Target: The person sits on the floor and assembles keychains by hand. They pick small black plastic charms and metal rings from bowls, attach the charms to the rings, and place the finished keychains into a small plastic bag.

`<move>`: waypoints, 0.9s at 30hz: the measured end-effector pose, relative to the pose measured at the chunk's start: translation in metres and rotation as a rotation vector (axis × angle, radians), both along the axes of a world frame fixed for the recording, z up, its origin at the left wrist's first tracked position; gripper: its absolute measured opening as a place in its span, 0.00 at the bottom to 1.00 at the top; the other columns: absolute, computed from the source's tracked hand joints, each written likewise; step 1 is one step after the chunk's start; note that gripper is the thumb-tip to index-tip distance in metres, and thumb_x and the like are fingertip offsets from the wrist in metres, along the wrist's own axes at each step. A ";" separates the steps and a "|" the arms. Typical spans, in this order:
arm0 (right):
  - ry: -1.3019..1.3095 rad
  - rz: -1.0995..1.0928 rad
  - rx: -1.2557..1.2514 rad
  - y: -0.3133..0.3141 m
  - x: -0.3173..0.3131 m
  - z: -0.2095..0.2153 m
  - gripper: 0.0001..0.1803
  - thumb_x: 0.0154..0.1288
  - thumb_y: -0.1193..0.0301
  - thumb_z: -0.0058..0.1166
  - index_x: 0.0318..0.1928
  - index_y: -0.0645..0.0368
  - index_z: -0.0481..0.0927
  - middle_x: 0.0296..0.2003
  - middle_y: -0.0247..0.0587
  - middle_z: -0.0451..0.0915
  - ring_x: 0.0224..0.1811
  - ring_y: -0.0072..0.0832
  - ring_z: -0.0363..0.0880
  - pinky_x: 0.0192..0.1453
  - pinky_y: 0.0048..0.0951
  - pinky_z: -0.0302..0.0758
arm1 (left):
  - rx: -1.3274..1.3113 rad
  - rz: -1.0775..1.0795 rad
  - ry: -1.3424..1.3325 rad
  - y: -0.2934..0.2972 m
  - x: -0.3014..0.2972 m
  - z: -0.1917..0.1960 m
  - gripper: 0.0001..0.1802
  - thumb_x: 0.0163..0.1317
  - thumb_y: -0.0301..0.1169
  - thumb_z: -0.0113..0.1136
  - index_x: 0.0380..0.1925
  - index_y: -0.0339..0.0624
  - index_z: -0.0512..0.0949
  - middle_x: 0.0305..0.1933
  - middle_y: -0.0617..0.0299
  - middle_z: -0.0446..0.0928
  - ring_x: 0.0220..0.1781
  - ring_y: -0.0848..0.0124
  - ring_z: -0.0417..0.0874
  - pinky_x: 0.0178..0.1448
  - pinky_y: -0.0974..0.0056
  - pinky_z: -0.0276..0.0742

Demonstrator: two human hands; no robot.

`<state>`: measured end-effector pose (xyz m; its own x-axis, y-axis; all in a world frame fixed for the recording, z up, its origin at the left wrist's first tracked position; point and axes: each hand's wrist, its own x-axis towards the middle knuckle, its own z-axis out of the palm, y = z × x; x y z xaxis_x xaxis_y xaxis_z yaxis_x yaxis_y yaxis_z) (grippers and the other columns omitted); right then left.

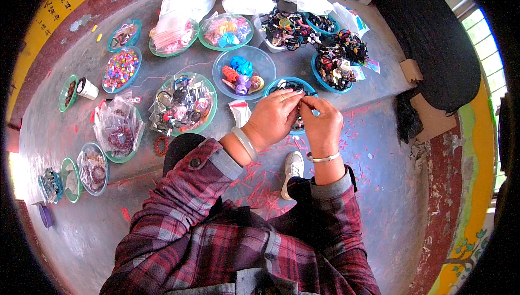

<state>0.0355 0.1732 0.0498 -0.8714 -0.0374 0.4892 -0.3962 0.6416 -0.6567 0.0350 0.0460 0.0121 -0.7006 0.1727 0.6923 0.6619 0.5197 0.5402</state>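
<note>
My left hand [274, 117] and my right hand [323, 124] meet fingertip to fingertip in front of me. Both have their fingers closed in a pinch. What they pinch is mostly hidden; a small dark bit shows between them. A small pale-blue piece [316, 112] shows at the right fingers; I cannot tell whether it is a ring or part of the held thing. Beneath the hands is a blue bowl [313, 90] of dark hair ties, partly covered by them. A white-and-red packet [239, 113] lies just left of the left hand.
Around stand a clear-blue basin [218, 74] with colourful pieces, a green bowl [212, 112] of bagged accessories, a blue bowl [316, 73] heaped with dark hair ties and a bowl of colourful beads [121, 69]. White bags [187, 0] lie behind. Red scraps [260, 187] litter the floor near my shoe [293, 169].
</note>
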 end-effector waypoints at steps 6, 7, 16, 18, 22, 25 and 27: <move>0.050 -0.042 0.066 -0.002 0.000 0.000 0.03 0.47 0.75 0.55 0.26 0.57 0.80 0.25 0.43 0.78 0.26 0.38 0.78 0.30 0.32 0.73 | -0.012 -0.013 0.036 -0.001 0.003 0.003 0.14 0.52 0.22 0.52 0.40 0.29 0.72 0.43 0.47 0.75 0.48 0.53 0.75 0.53 0.57 0.70; 0.035 -0.040 0.071 -0.001 0.000 0.001 0.04 0.47 0.75 0.56 0.27 0.58 0.80 0.25 0.42 0.78 0.26 0.35 0.78 0.31 0.30 0.73 | -0.009 -0.017 0.036 -0.001 0.003 0.003 0.14 0.52 0.23 0.52 0.40 0.29 0.72 0.43 0.47 0.75 0.48 0.53 0.75 0.53 0.57 0.70; -0.189 0.001 -0.139 0.003 -0.002 -0.001 0.06 0.47 0.75 0.56 0.29 0.60 0.80 0.23 0.39 0.78 0.23 0.25 0.76 0.28 0.24 0.72 | 0.220 -0.040 -0.125 0.002 0.002 -0.001 0.11 0.54 0.26 0.53 0.37 0.33 0.76 0.36 0.49 0.78 0.41 0.56 0.78 0.46 0.60 0.73; -0.278 0.028 -0.223 0.007 -0.006 -0.005 0.06 0.48 0.75 0.56 0.29 0.62 0.80 0.23 0.36 0.78 0.22 0.19 0.74 0.28 0.21 0.71 | 0.320 -0.069 -0.309 0.001 0.006 0.004 0.11 0.57 0.27 0.52 0.37 0.32 0.77 0.36 0.50 0.78 0.41 0.63 0.80 0.47 0.65 0.73; -0.387 0.146 -0.514 0.009 -0.008 -0.005 0.05 0.52 0.76 0.56 0.30 0.64 0.80 0.26 0.33 0.79 0.26 0.15 0.73 0.30 0.17 0.70 | 0.516 -0.189 -0.547 -0.003 0.005 0.005 0.13 0.60 0.31 0.51 0.38 0.31 0.77 0.34 0.56 0.79 0.38 0.75 0.78 0.43 0.70 0.72; -0.431 0.189 -0.618 0.012 -0.009 -0.008 0.05 0.53 0.77 0.55 0.31 0.65 0.80 0.27 0.33 0.79 0.29 0.16 0.74 0.33 0.16 0.71 | 0.581 -0.217 -0.586 -0.004 0.003 0.007 0.14 0.61 0.32 0.51 0.39 0.31 0.76 0.35 0.59 0.79 0.39 0.79 0.76 0.42 0.71 0.72; -0.474 0.202 -0.667 0.013 -0.010 -0.009 0.06 0.53 0.77 0.56 0.33 0.65 0.81 0.28 0.33 0.79 0.30 0.16 0.74 0.34 0.16 0.71 | 0.576 -0.219 -0.594 -0.005 0.002 0.005 0.14 0.61 0.32 0.51 0.39 0.30 0.76 0.34 0.60 0.79 0.38 0.79 0.76 0.41 0.72 0.72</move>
<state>0.0257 0.1860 0.0409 -0.9977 -0.0478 0.0482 -0.0486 0.0070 -0.9988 0.0374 0.0412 0.0171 -0.9669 0.0807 0.2422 0.2388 -0.0492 0.9698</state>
